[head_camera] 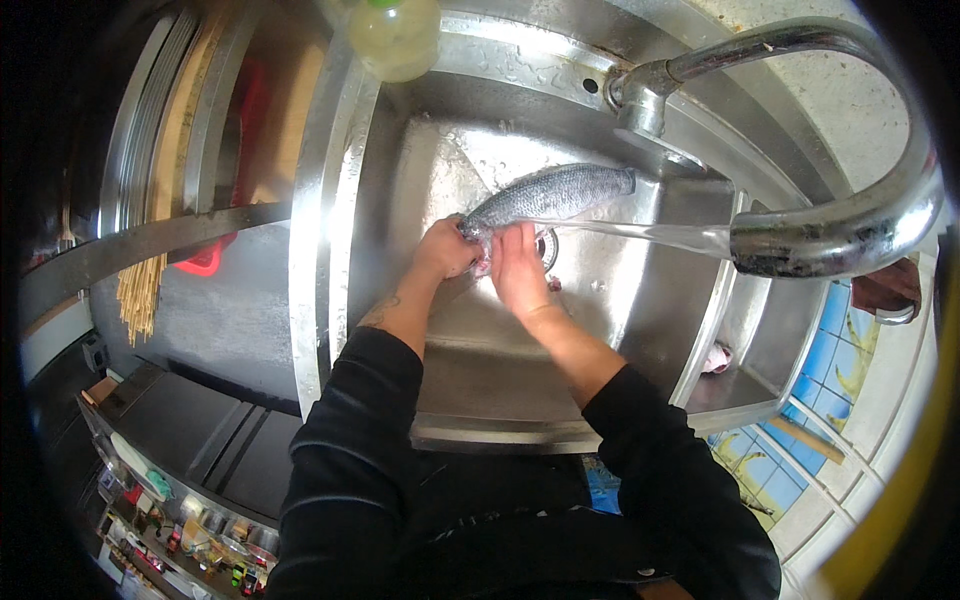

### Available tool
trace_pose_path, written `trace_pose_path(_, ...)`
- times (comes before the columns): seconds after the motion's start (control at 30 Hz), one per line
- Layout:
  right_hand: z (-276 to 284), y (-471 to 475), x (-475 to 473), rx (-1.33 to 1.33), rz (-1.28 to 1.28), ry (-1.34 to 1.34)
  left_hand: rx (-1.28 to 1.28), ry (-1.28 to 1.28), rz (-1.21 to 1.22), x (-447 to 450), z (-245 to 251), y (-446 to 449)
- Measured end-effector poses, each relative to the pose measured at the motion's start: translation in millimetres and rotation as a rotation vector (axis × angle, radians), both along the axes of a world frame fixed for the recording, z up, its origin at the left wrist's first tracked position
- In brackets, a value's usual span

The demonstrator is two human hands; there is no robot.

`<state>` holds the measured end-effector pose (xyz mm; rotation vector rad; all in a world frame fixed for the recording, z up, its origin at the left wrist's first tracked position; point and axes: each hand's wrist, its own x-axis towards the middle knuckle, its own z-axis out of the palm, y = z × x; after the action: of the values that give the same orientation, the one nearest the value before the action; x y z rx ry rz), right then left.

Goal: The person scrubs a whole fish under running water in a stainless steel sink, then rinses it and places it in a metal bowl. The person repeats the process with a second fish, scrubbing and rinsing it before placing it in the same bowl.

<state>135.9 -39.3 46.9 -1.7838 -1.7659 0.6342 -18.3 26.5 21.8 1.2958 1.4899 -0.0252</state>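
Note:
A scaly grey fish [559,193] lies across the stainless steel sink basin [480,375], its tail end towards the right. My left hand [448,251] grips it at the left end, where pinkish flesh shows. Pressed against its near side is my right hand [517,266], with the fingertips in the running water; how firmly they hold cannot be seen. From the chrome faucet [817,240] a stream of water [652,231] runs onto the fish. Partly behind my right hand is the drain [550,249], with a small reddish scrap [555,285] near it.
A second basin [787,352] on the right holds a pinkish-white piece [718,358], perhaps fish. A bottle of yellowish liquid [396,37] stands at the sink's back left corner. Wooden skewers [141,296] and a red plastic container [206,256] are on the left-hand shelving.

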Motion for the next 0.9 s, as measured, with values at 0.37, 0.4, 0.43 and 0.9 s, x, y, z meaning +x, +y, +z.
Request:
trace_pose_path(0.37, 30.1, 6.4, 19.1, 0.146, -0.077, 0.035, 0.001, -0.109, 0.097, -4.4, -9.4, -8.2)
trace_pose_path(0.4, 26.3, 6.7, 4.8, 0.093, -0.133, 0.074, -0.013, -0.096, 0.117, -4.4, -10.8, -8.6)
trace_pose_path(0.43, 19.7, 5.2, -12.8, 0.006, -0.190, 0.118, -0.014, -0.092, 0.140, -4.1, -11.7, -9.4)
trace_pose_path(0.9, 26.5, -27.2, 0.8, 0.016, -0.239, 0.235, 0.056, -0.028, 0.199, -10.0, -24.1, -22.7)
